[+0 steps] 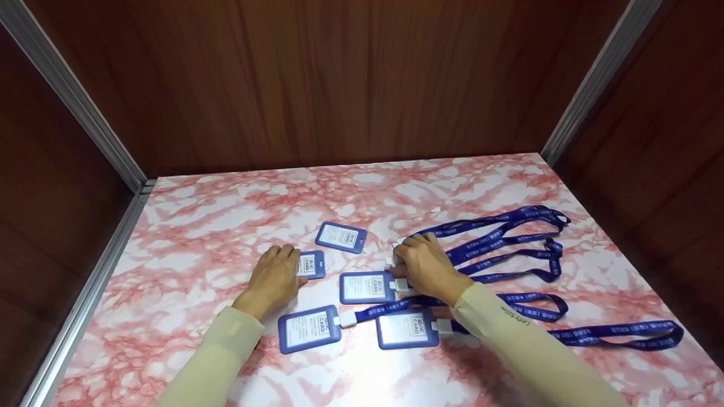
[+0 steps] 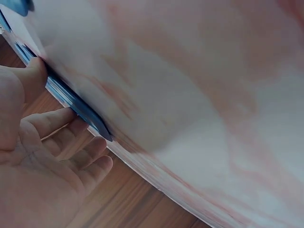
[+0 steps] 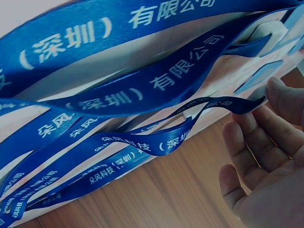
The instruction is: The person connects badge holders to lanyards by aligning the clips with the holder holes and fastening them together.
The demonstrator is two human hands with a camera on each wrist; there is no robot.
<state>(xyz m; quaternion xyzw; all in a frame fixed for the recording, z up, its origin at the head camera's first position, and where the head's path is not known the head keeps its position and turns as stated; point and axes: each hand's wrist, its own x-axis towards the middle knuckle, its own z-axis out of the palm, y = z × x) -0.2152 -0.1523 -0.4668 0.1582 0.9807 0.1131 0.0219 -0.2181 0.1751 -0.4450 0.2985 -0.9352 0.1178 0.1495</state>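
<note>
My left hand (image 1: 274,280) pinches a blue-framed badge holder (image 1: 311,264) by its left part; the left wrist view has thumb and fingers on its edges (image 2: 78,107), close to the tabletop. With my right hand (image 1: 427,265) I pinch the end of a blue lanyard (image 3: 237,105) with white lettering, near white clips (image 1: 397,247) that my fingers partly hide. Just left of that hand lies a badge holder (image 1: 365,288) joined to a white clip (image 1: 401,284). Behind both hands rests a loose badge holder (image 1: 340,237) without a strap.
Nearer the front lie two badge holders (image 1: 310,330) (image 1: 408,330) on lanyards. Several lanyard straps (image 1: 509,240) spread over the right side of the marbled table (image 1: 226,209). Dark wood-look panels (image 1: 339,85) stand round the back and sides, with metal posts (image 1: 85,107) at the corners.
</note>
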